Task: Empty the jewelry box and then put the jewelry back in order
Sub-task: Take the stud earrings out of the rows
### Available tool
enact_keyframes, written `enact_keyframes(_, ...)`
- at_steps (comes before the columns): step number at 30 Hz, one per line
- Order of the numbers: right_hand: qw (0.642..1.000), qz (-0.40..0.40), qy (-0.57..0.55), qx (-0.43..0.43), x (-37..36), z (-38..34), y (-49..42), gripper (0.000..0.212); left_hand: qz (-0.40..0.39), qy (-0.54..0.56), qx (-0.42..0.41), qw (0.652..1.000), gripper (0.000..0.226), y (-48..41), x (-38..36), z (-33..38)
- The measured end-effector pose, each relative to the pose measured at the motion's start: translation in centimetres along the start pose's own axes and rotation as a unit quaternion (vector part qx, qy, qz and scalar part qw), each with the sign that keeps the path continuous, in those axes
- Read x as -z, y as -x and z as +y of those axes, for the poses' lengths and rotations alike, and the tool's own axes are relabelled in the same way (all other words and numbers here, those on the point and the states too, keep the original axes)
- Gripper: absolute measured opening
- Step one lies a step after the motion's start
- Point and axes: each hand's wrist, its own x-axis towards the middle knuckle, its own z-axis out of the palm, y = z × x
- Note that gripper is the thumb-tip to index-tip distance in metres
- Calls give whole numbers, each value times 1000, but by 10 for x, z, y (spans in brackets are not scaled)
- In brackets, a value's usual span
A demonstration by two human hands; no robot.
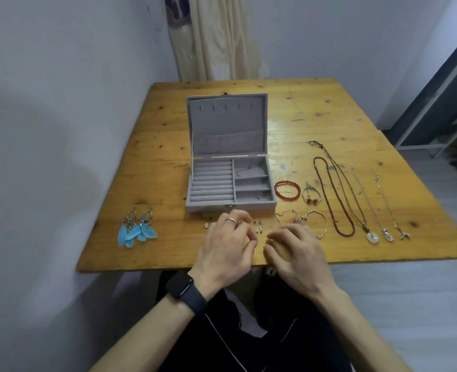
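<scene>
The grey jewelry box stands open on the wooden table, its lid up and its slots nearly bare. My left hand and right hand hover close together in front of the box, fingers curled. Between their fingertips is a tiny earring, which the right hand seems to pinch. Small stud earrings lie just beyond my hands. Blue feather earrings lie at the left. A red bead bracelet, thin bracelets and several necklaces lie in a row at the right.
A small ring lies left of my left hand. The table's near edge is just under my wrists. A wall runs along the left, a curtain hangs behind the table, and a dark door frame stands at the right.
</scene>
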Motion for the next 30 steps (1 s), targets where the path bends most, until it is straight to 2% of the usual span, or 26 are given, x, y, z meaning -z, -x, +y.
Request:
enact_keyframes(10,999,47,5,1,-6,-2,7,10,-16,-19,40,999,7,9,-16,-6)
enact_keyframes(30,999,30,-22,-17,-3,1,8,16,-21,-3,57,998,14,7,-19,-3)
